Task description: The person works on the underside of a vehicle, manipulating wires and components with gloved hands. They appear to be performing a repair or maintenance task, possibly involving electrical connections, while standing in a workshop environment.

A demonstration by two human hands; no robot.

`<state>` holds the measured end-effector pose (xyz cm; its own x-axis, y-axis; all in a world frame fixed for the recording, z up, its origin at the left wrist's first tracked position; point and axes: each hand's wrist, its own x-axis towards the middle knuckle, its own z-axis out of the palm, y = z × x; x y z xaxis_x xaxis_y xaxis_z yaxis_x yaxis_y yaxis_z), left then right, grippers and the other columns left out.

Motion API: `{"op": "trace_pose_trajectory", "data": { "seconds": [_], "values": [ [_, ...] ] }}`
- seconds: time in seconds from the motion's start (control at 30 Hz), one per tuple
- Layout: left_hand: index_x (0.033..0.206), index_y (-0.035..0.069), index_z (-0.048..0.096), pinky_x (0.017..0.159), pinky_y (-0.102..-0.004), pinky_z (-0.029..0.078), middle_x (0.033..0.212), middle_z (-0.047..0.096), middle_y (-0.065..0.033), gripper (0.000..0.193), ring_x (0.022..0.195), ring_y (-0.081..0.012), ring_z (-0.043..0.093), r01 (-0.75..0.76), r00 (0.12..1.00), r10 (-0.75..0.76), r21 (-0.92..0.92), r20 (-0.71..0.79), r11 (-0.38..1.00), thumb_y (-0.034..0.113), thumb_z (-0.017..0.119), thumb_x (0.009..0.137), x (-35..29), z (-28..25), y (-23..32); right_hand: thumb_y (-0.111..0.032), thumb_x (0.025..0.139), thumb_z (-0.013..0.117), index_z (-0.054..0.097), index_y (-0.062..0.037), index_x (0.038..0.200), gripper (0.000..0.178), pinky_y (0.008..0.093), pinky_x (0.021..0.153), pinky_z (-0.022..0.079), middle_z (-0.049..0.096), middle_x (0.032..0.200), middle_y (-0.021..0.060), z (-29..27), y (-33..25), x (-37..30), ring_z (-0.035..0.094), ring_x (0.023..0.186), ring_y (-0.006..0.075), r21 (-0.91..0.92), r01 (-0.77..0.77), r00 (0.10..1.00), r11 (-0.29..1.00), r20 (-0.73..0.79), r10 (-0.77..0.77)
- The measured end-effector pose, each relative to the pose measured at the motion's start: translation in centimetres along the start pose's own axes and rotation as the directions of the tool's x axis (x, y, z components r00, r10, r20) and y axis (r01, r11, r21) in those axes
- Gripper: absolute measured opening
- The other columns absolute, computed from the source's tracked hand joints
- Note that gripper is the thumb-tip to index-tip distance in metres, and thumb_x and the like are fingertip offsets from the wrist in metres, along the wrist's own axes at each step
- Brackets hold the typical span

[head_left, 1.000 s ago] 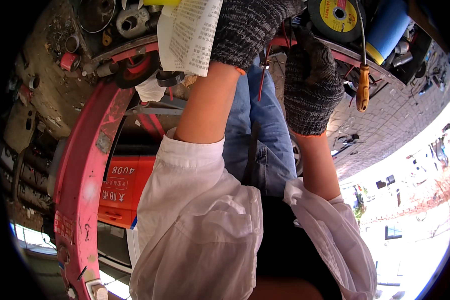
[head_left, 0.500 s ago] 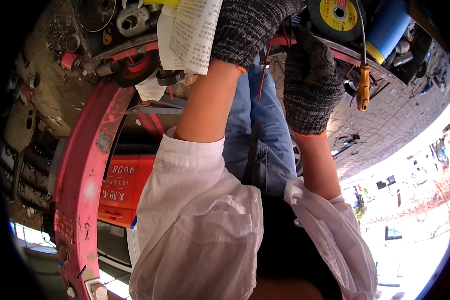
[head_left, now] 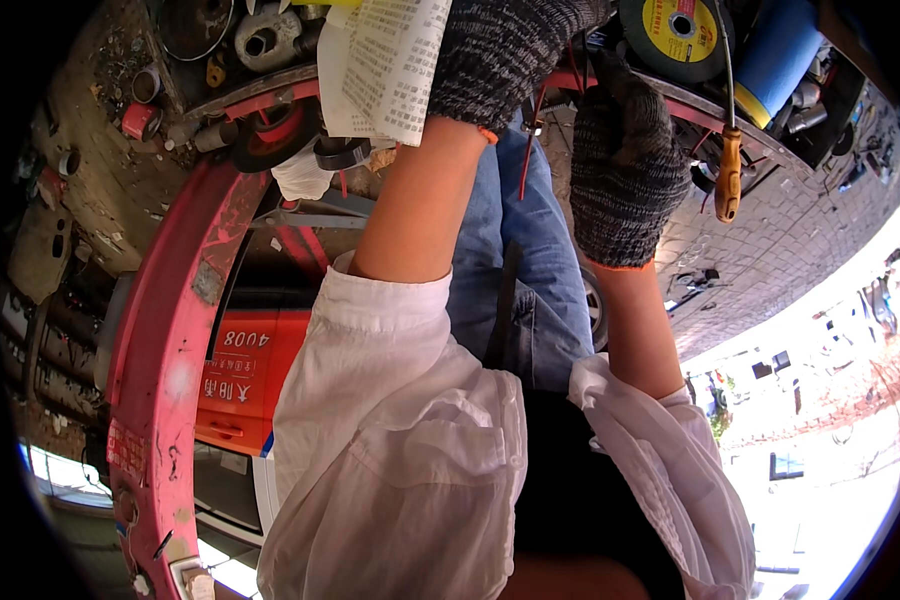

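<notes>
My left hand (head_left: 510,65), in a dark grey knit glove with an orange cuff, is at the top edge over the workbench front, its fingers bent to the right and partly cut off. In a matching glove, my right hand (head_left: 627,180) is closed just below the bench edge, fingertips pointing up toward the left one. What either hand grips is hidden. Thin red wires hang between the hands, one red wire (head_left: 526,165) dangling over my jeans. Beside my left wrist lies a printed paper sheet (head_left: 390,75), overhanging the edge.
A black cutting disc with a yellow label (head_left: 682,30), a wooden-handled screwdriver (head_left: 728,185) and a blue cylinder (head_left: 780,60) are at right. Metal parts (head_left: 267,38) lie at upper left. A pink-red metal beam (head_left: 165,350) stands left, before an orange and white vehicle (head_left: 235,380).
Both hands have shifted very slightly to the right. The paper sheet has moved a little up and right beside my left wrist.
</notes>
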<state>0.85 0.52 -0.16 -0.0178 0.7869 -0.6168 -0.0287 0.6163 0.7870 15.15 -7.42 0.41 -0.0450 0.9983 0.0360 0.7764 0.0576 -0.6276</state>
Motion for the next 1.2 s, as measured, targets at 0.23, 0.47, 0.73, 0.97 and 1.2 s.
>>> {"op": "trace_pose_trajectory", "data": {
  "seconds": [0.23, 0.47, 0.73, 0.97, 1.2],
  "values": [
    [0.103, -0.002, 0.076, 0.081, -0.0349, 0.056, 0.093, 0.077, -0.0141, 0.02, 0.085, -0.023, 0.072, 0.024, 1.0, -0.025, 0.049, 0.014, 0.999, 0.011, 0.076, 0.088, 0.0, -0.1, 0.9, -0.006, 0.097, 0.067, 0.072, -0.0106, 0.125, 0.029, 0.0351, 0.084, 0.059, 0.076, 0.11, 0.0138, -1.4, -1.5, 0.7, 0.075, 0.098, 0.0264, -0.045, -0.118, 0.984, 0.992, 0.132, 0.123],
    [0.102, -0.002, 0.076, 0.081, -0.0346, 0.056, 0.093, 0.077, -0.0135, 0.019, 0.084, -0.0231, 0.072, -0.056, 0.998, 0.056, 0.071, 0.005, 0.996, 0.011, 0.076, 0.088, 0.3, 0.6, -0.2, -0.007, 0.098, 0.068, 0.073, -0.0084, 0.123, 0.026, 0.0348, 0.085, 0.058, 0.076, 0.109, 0.013, -1.7, -1.4, 0.1, 0.075, 0.098, 0.0253, -0.1, -0.141, 0.979, 0.985, 0.135, 0.153],
    [0.104, -0.002, 0.076, 0.081, -0.0357, 0.056, 0.093, 0.077, -0.0133, 0.021, 0.084, -0.0237, 0.071, 0.043, 0.999, -0.042, -0.035, 0.031, 0.998, 0.012, 0.076, 0.089, 0.1, 0.2, 0.2, -0.008, 0.096, 0.07, 0.073, -0.0069, 0.121, 0.024, 0.035, 0.082, 0.059, 0.077, 0.103, 0.0123, -1.5, -0.9, -0.6, 0.076, 0.092, 0.0262, -0.109, -0.081, 0.988, 0.991, 0.121, 0.094],
    [0.103, -0.003, 0.076, 0.081, -0.0353, 0.055, 0.093, 0.077, -0.0137, 0.022, 0.083, -0.0237, 0.071, -0.035, 0.999, 0.035, 0.036, 0.001, 0.999, 0.013, 0.077, 0.088, -0.3, 0.2, 0.7, -0.005, 0.095, 0.07, 0.074, -0.0063, 0.12, 0.025, 0.0342, 0.085, 0.058, 0.077, 0.105, 0.0124, -2.0, -1.6, -0.5, 0.075, 0.095, 0.024, -0.102, -0.127, 0.979, 0.987, 0.15, 0.141],
    [0.103, -0.003, 0.076, 0.08, -0.0349, 0.055, 0.092, 0.076, -0.0133, 0.021, 0.083, -0.0232, 0.071, -0.018, 1.0, 0.018, 0.001, 0.004, 1.0, 0.013, 0.076, 0.088, 0.2, 0.4, 0.2, -0.003, 0.095, 0.069, 0.074, -0.0056, 0.121, 0.026, 0.0336, 0.088, 0.058, 0.077, 0.108, 0.0135, -1.9, -1.9, -0.5, 0.075, 0.098, 0.0238, -0.06, -0.167, 0.975, 0.984, 0.135, 0.174]
  ]
}}
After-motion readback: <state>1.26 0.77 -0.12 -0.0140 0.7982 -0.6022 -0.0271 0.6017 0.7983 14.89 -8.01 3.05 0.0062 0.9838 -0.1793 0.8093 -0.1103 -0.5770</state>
